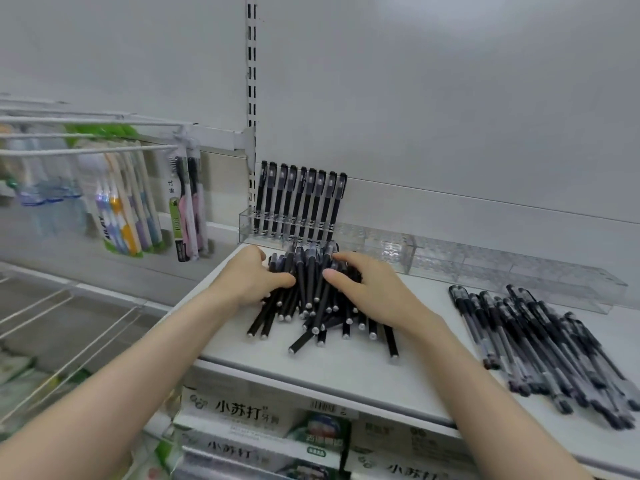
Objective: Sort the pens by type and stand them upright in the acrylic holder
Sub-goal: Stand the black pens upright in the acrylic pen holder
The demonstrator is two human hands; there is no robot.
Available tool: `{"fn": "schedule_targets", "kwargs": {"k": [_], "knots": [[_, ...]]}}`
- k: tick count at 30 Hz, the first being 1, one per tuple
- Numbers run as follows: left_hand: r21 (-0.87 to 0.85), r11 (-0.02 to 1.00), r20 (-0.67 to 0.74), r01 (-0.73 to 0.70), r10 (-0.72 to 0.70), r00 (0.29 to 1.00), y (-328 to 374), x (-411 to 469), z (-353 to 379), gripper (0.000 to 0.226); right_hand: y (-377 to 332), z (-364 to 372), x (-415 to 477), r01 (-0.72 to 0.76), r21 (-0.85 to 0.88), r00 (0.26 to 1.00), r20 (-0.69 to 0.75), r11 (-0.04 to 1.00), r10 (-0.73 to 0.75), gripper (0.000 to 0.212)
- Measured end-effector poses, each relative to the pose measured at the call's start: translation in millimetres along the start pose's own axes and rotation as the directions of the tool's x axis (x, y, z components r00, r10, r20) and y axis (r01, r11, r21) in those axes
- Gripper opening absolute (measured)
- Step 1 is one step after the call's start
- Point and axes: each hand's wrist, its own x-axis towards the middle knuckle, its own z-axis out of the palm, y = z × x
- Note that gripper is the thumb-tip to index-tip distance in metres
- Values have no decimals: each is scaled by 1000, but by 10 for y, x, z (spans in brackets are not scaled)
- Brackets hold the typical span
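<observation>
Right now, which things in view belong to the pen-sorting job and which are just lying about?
Job:
- black pen pile, gripped by left hand and right hand
- standing pens in the acrylic holder
- clear-barrel pens, lying at right

Lying about:
- toothbrush packs, hanging at left
- toothpaste boxes, shelf below
- wire rack, lower left

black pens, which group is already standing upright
The row of matte black capped pens in the clear acrylic holder; the middle pile and right pile lie flat.

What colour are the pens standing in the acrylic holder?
Black: the standing pens show best in the head view.
</observation>
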Motion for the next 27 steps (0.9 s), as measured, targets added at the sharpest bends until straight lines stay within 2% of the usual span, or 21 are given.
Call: {"fn": "schedule_targets", "kwargs": {"k": [3, 5, 9, 13, 16, 21, 27], "knots": [[52, 999, 12, -6, 5, 1000, 2, 37, -9, 31, -11, 7, -11, -8, -12, 1000, 9, 1000, 9, 50], [41, 999, 32, 0, -2, 999, -6, 64, -51, 18, -13, 5, -11, -16, -11, 1000, 9, 1000, 16, 49], [-12, 1000, 96, 5, -4, 995, -58, 131, -136, 17, -17, 5, -7, -24, -20, 1000, 6, 1000, 24, 48], [-129, 992, 171, -8, 30, 985, -131, 146, -168, 9, -24, -8, -5, -30, -15, 999, -21, 999, 30, 46], [-282, 959, 209, -10, 71, 975, -182, 109, -216, 7, -27, -26, -17, -13, -4, 999, -48, 1000, 13, 43], [-605, 794, 203, -64, 232, 951, -153, 48, -282, 10, -84, -49, -12, 32, 186, 989, -146, 982, -4, 31], [-579, 765, 191, -281, 462, 866, 132, 155, -152, 14, -259, -123, 152, 118, 416, 978, -205, 901, -33, 24]]}}
